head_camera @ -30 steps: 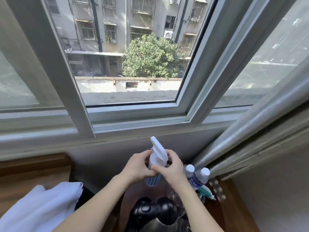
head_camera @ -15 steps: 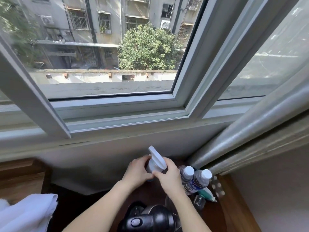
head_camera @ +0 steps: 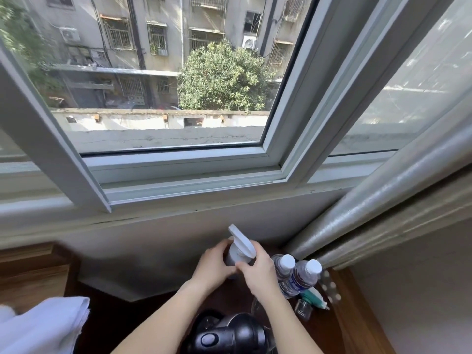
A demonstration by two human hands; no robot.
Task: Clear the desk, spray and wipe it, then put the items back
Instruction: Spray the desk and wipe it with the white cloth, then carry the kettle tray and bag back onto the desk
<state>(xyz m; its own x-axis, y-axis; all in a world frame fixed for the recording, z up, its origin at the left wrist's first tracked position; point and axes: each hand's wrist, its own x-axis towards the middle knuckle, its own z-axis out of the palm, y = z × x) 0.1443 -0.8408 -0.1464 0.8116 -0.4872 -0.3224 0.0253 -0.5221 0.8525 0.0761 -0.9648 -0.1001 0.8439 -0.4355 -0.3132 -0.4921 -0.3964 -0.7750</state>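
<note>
Spray bottle (head_camera: 238,252), white, in the lower centre of the frame, held upright above the dark desk (head_camera: 316,330) just in front of the wall below the window. Its long axis runs near vertical, with the trigger head tipped toward the upper left of the frame and the nozzle pointing at the wall, not down at the desk; the lower body is hidden behind the hands. Left hand (head_camera: 213,264) wraps the bottle's left side, fingers curled round the body. Right hand (head_camera: 258,270) closes on the right side at the neck, thumb and fingers pinching just under the trigger head. Both hands touch the bottle and meet at its front, so neither is nearer. Whether the head is being twisted or merely steadied cannot be told. To spray the desk, the nozzle would probably have to swing down and toward the viewer. Just right of the right hand stand two water bottles (head_camera: 297,275); a black kettle (head_camera: 224,333) sits below the forearms; a white cloth (head_camera: 43,325) lies at lower left
</note>
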